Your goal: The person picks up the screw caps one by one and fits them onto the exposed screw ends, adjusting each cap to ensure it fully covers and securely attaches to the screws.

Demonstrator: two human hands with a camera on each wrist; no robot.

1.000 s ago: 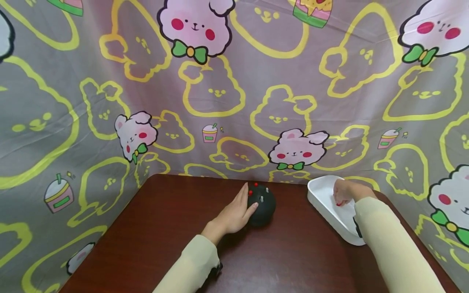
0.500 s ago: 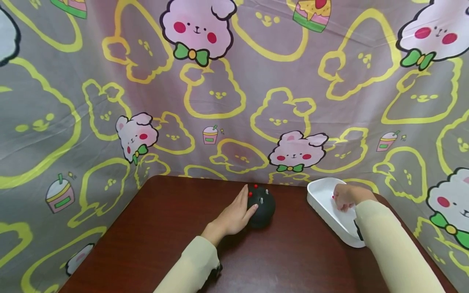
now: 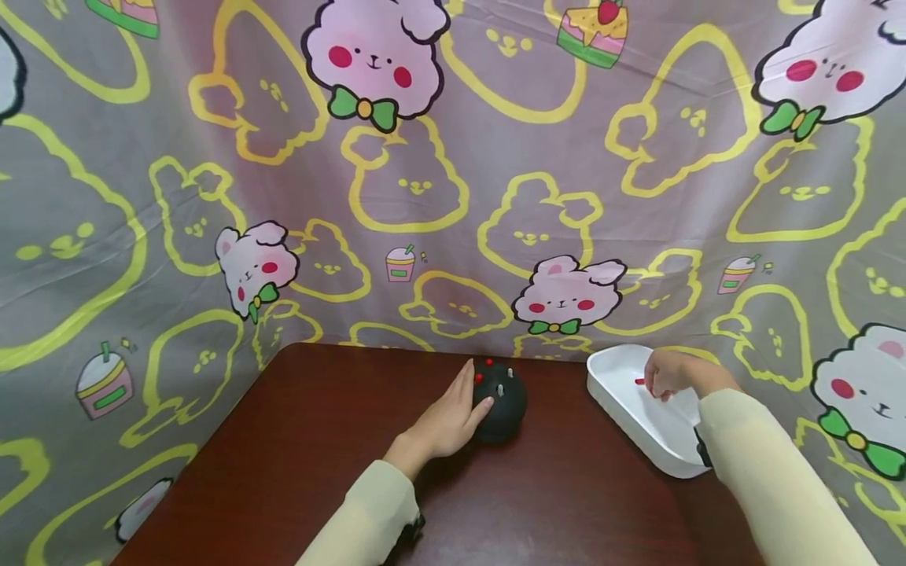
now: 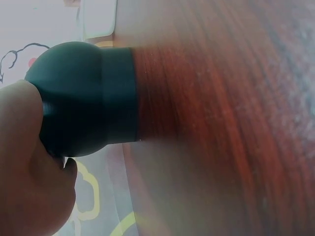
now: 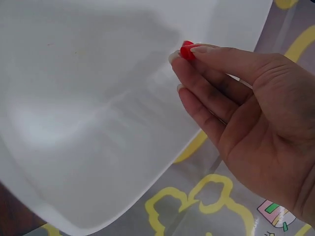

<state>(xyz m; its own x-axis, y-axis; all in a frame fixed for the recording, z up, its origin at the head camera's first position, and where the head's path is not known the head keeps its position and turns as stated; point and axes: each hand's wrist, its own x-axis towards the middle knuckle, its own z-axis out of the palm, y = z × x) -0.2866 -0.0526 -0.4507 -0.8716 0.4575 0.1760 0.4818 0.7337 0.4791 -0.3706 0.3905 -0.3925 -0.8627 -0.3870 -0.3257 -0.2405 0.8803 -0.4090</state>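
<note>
In the head view a black ball (image 3: pixel 504 410) on a short round base stands on the table, with small red and grey bits sticking out of its top. My left hand (image 3: pixel 447 417) rests against its left side, fingers straight and thumb lying across the front. In the left wrist view the ball (image 4: pixel 81 98) and its base show from the side. Over the white tray (image 3: pixel 626 413) my right hand (image 3: pixel 668 376) pinches a small red cylinder-shaped piece (image 5: pixel 187 50) between thumb and fingertips. The other fingers are bent beneath, and the tray's bare inside (image 5: pixel 74 98) shows below them.
The dark red wooden table (image 3: pixel 340 424) carries both things; the tray stands near its right edge. A patterned cloth (image 3: pixel 425 181) with cartoon bunnies hangs close behind the table and along its sides.
My right hand has turned and shifted slightly inside the tray area, and the red piece now sticks out to the left of its fingertips. The left hand stays against the ball.
</note>
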